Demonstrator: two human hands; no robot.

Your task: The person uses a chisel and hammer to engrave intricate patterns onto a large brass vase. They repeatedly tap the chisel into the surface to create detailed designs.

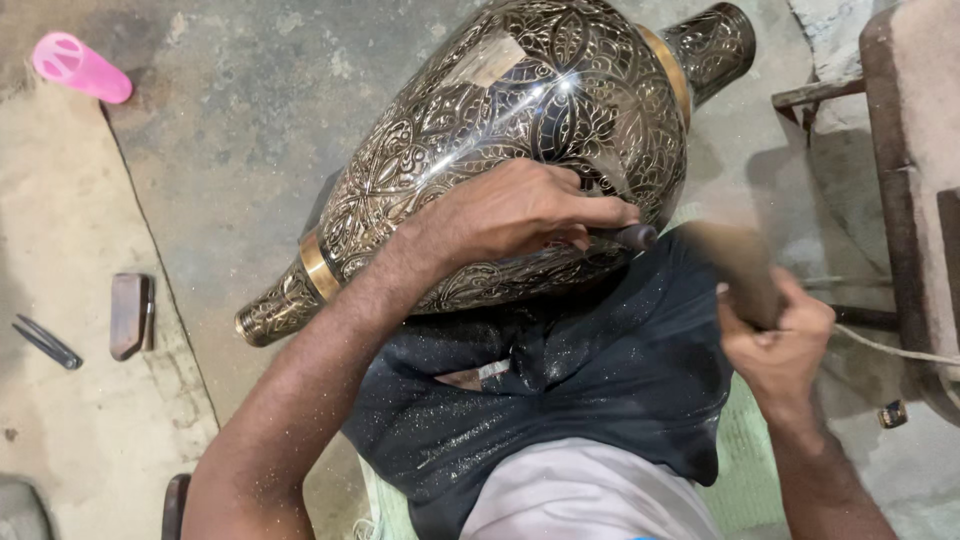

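A large engraved metal vase (500, 130) lies on its side across my lap, dark with shiny floral patterns and brass bands near both ends. My left hand (510, 215) rests on its lower side and grips a thin dark chisel (632, 237) whose tip touches the surface. My right hand (775, 335) holds a wooden mallet (735, 265), blurred with motion, just right of the chisel's end. A dark cloth (600, 380) dusted with metal flecks covers my lap beneath the vase.
On the concrete floor lie a pink plastic cup (80, 67) at the top left, a brown block-shaped tool (130, 315) and dark metal pincers (45, 342) at the left. A rusty metal frame (895, 180) stands at the right.
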